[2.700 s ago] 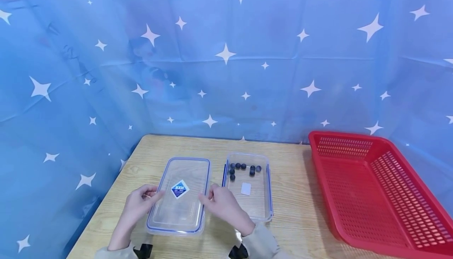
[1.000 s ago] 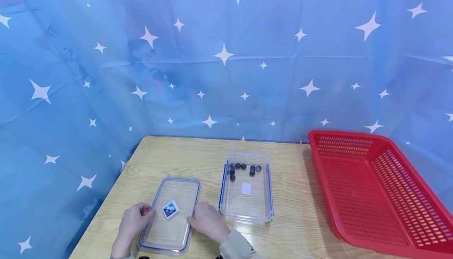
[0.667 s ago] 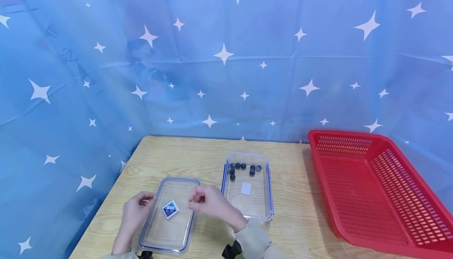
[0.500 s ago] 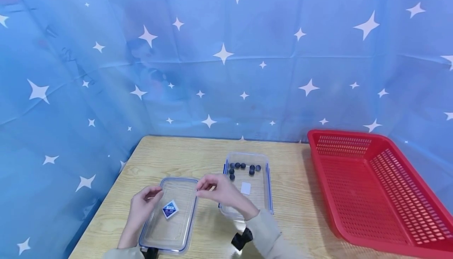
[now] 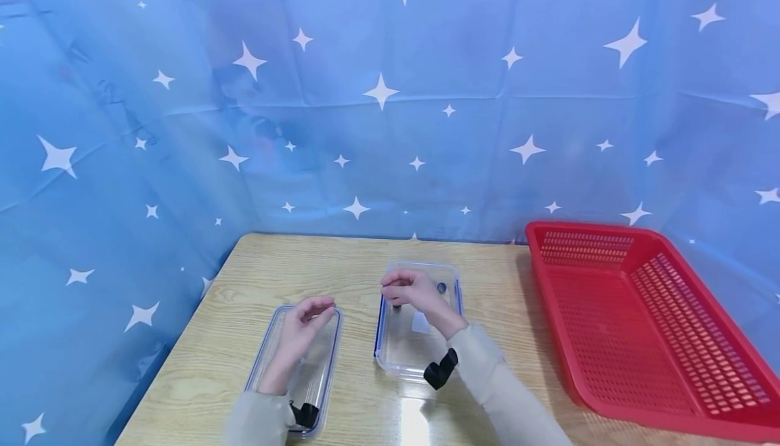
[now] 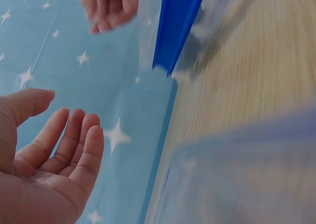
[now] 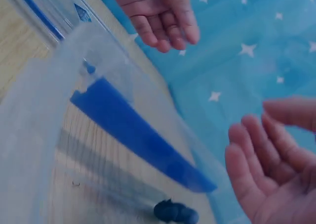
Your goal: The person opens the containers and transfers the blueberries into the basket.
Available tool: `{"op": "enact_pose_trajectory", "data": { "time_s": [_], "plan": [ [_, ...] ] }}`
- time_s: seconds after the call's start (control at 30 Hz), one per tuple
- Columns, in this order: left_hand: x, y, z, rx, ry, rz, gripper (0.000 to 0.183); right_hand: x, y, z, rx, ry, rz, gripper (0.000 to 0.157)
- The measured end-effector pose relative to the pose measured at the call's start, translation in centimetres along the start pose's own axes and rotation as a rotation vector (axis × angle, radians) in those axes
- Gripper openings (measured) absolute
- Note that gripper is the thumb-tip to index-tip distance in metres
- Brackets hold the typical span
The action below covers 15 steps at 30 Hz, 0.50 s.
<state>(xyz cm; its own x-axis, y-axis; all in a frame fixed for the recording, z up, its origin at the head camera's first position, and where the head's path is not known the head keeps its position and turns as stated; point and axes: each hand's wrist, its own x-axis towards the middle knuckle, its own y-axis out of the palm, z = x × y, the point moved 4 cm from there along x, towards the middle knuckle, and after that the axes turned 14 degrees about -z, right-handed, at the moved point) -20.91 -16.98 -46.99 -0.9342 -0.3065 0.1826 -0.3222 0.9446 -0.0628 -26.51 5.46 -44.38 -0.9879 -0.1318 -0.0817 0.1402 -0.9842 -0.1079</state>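
Fingers bent and thumb apart, my left hand (image 5: 301, 334) is held above a clear plastic lid (image 5: 318, 371) with a blue rim, with nothing in its grasp. The lid lies on the table, its diamond label mostly covered by the hand. My right hand (image 5: 420, 297) is over the far left part of a clear food container (image 5: 396, 352), also holding nothing. Blueberries (image 5: 441, 287) lie in the container, several of them behind the right hand. A blue latch (image 7: 138, 132) hangs along its side in the right wrist view. Both wrist views show loosely curled fingers (image 6: 86, 159).
To the right stands a large red plastic basket (image 5: 600, 317) with perforated walls. A white rectangular label (image 5: 420, 323) shows in the container. Wood-grain table (image 5: 359, 256) extends behind lid and container, up to a blue star-patterned curtain (image 5: 329, 121).
The lid was lowered onto the table, toward the near left, and let go. Both hands then rose and moved right and away, the right one to over the container.
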Motion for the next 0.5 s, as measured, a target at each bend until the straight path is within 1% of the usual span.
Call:
{"op": "enact_pose_trajectory", "data": {
  "time_s": [0.1,0.2,0.27,0.4,0.5],
  "plan": [
    [0.1,1.8,-0.1,-0.037,-0.013,0.033,0.023,0.4,-0.6,-0.6,0.007,0.086,-0.089,0.024],
    [0.1,3.2,-0.2,-0.081,-0.010,0.059,0.023,0.8,-0.9,-1.0,0.004,0.128,-0.141,0.024],
    [0.1,4.1,-0.1,-0.104,0.003,0.073,0.022,1.1,-1.1,-1.3,-0.003,0.138,-0.157,0.023],
    [0.0,5.5,0.1,-0.134,0.005,0.104,0.023,1.7,-1.3,-2.1,-0.031,0.147,-0.177,0.022],
    [-0.2,6.5,0.4,-0.153,-0.033,0.127,0.025,2.1,-1.4,-2.6,-0.080,0.158,-0.179,0.019]
  ]
}}
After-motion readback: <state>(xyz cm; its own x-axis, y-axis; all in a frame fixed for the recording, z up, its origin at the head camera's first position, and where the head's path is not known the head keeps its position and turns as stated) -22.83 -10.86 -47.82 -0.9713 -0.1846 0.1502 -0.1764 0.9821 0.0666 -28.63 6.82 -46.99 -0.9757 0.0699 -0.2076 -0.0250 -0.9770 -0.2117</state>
